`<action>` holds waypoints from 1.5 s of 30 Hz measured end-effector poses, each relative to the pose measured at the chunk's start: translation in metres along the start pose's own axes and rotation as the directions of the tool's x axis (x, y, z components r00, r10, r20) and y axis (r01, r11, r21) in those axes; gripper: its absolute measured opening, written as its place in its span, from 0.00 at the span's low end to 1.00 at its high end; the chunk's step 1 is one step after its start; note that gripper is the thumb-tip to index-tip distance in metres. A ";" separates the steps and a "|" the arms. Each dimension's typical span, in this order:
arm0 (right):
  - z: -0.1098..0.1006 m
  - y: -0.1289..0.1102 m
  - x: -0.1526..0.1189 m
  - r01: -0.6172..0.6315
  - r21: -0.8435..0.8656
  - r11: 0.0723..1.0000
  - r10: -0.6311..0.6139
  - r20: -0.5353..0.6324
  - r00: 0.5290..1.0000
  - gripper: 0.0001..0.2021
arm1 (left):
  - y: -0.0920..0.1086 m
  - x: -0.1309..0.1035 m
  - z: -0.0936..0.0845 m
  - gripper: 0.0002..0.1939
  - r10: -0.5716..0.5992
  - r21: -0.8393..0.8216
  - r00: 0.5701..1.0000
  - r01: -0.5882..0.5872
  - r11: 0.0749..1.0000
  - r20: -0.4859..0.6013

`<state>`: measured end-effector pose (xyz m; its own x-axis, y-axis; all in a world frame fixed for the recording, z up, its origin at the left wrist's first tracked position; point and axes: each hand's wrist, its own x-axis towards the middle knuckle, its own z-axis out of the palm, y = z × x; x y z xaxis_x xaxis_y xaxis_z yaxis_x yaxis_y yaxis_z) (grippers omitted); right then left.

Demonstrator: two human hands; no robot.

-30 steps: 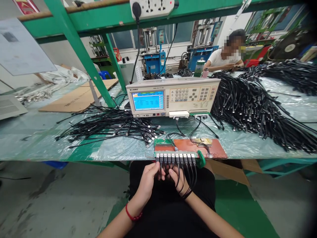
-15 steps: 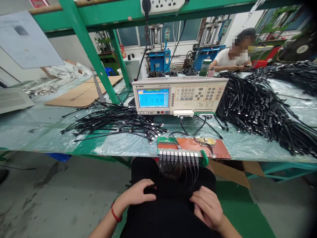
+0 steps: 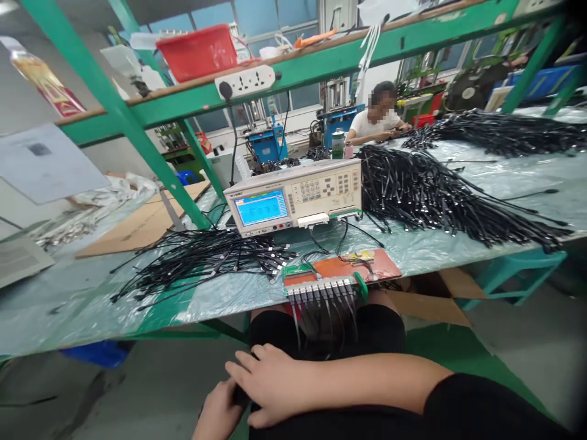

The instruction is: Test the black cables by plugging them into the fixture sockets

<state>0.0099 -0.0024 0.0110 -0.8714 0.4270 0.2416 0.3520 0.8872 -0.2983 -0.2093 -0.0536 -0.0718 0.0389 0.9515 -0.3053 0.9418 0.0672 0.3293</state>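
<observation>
My right hand [image 3: 270, 382] reaches across my lap, its fingers stretched and apart, at my left hand [image 3: 220, 408]. No held thing shows in it. The left hand's fingers are mostly hidden behind it; a dark patch between the hands is too unclear to name. Ahead of the hands, a row of black USB cables [image 3: 321, 296] is plugged into a test board [image 3: 300, 278] at the table edge, the cords hanging down. Behind it stands a white tester [image 3: 298, 192] with a lit blue screen, wired to the board.
A pile of black cables [image 3: 206, 260] lies left of the tester, a larger heap [image 3: 413, 195] on the right. Flattened cardboard [image 3: 142, 223] lies at the left. A green shelf frame [image 3: 160, 104] crosses overhead. A co-worker [image 3: 376, 122] sits beyond the table.
My right hand has moved left across my lap to my left hand. The hands were apart over my lap before. The view has turned and tilted, showing more shelf.
</observation>
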 end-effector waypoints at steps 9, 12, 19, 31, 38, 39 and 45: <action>-0.023 0.007 -0.008 -0.179 0.743 0.646 0.324 -0.055 0.944 0.12 | 0.096 -0.048 -0.115 0.25 0.673 0.532 0.445 -0.411 0.740 -0.591; -0.038 0.014 -0.025 -0.092 0.870 0.484 0.444 -0.154 0.883 0.18 | 0.117 -0.044 -0.102 0.18 0.587 0.390 0.135 -0.627 0.674 -0.798; -0.027 0.030 -0.046 0.037 0.996 -0.076 0.461 0.003 0.888 0.28 | 0.181 0.016 -0.101 0.20 0.316 -0.742 0.850 -0.524 0.418 -0.422; -0.058 0.051 -0.098 -0.080 0.774 0.628 0.462 -0.288 0.839 0.13 | 0.229 0.041 -0.061 0.27 0.034 -0.970 0.972 -0.228 -0.082 -0.232; -0.071 0.039 -0.104 -0.147 0.773 0.617 0.718 -0.476 0.508 0.10 | 0.239 0.036 -0.032 0.23 0.111 -0.958 0.968 -0.241 0.155 -0.226; -0.070 0.038 -0.102 -0.120 0.807 0.578 0.742 -0.459 0.488 0.10 | 0.239 0.036 -0.031 0.22 0.117 -0.948 0.965 -0.255 0.188 -0.236; -0.076 0.049 -0.124 0.341 0.901 0.269 0.905 -0.357 0.232 0.13 | 0.226 0.037 -0.046 0.16 0.020 -0.941 0.943 -0.333 0.059 -0.332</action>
<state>0.1617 0.0016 0.0367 0.2388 0.9641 0.1160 -0.5102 0.2262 -0.8298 -0.0101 0.0110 0.0329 -0.0555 0.9983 0.0155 -0.2712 -0.0300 0.9620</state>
